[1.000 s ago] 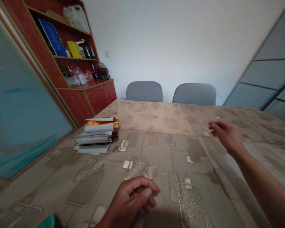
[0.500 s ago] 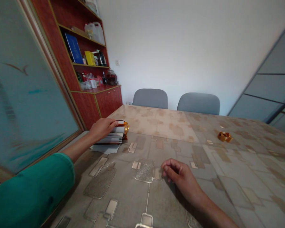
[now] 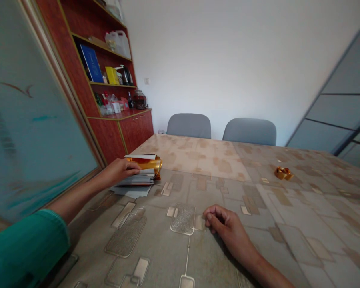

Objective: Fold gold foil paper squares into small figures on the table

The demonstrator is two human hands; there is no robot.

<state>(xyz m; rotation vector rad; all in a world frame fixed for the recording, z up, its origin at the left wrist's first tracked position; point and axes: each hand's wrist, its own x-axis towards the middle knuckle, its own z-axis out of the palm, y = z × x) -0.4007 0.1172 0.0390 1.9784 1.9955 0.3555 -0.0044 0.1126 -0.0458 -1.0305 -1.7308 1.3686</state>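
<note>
At the table's left side, my left hand point(image 3: 124, 169) reaches over a stack of thin grey and white sheets point(image 3: 142, 179). Its fingers are closed together at the stack's left part; what lies between them is hidden. A shiny gold, curled piece point(image 3: 150, 164) sticks out near the top of the stack, under a pale flat sheet point(image 3: 140, 157). My right hand point(image 3: 225, 222) rests on the patterned tabletop near the middle, fingers loosely curled in, nothing visible in them. Far to the right lies a small gold curled object point(image 3: 283, 173), away from both hands.
Two grey chairs point(image 3: 189, 125) stand behind the table's far edge point(image 3: 216, 139). A red-brown cabinet point(image 3: 136, 130) with bottles and boxes is at the back left. A frosted glass panel point(image 3: 39, 120) borders the left side, and a grey panelled surface point(image 3: 339, 100) leans at the right.
My left hand has drawn back leftward and a little down from the top of the stack, baring more of the gold piece. My right hand stays almost where it was.
</note>
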